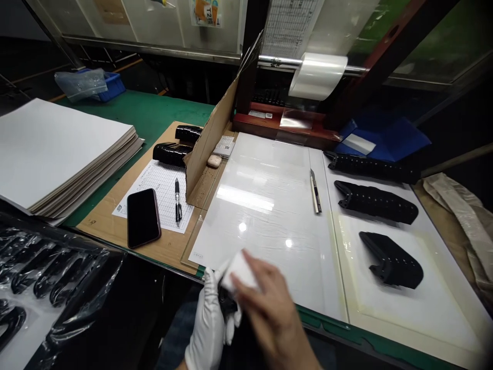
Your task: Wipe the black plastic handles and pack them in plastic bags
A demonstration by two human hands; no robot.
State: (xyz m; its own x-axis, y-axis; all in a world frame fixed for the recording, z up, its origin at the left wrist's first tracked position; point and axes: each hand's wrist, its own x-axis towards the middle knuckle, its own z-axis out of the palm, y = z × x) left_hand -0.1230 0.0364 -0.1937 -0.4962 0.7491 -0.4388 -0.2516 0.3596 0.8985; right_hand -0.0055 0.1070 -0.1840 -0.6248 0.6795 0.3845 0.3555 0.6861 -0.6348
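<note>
My left hand (pixel 211 318), in a white glove, is closed around a black part (pixel 227 300), mostly hidden between the hands at the front edge of the table. With bare fingers my right hand (pixel 271 303) grips a white pad or folded cloth (pixel 242 272), blurred by motion, against the top of that part. Whether the pad is cloth, paper or foam I cannot tell. Over to the right, black moulded parts with rows of small dots lie on white sheets: a near one (pixel 393 259), a middle one (pixel 375 202) and a far one (pixel 372 165).
A clear sheet over white (pixel 265 195) covers the table, with a utility knife (pixel 316 191) on it. Left of the cardboard divider (pixel 215 133) are a phone (pixel 143 218), a pen (pixel 177 203) and glossy black parts (pixel 171 153). White sheets (pixel 57 149) are stacked far left.
</note>
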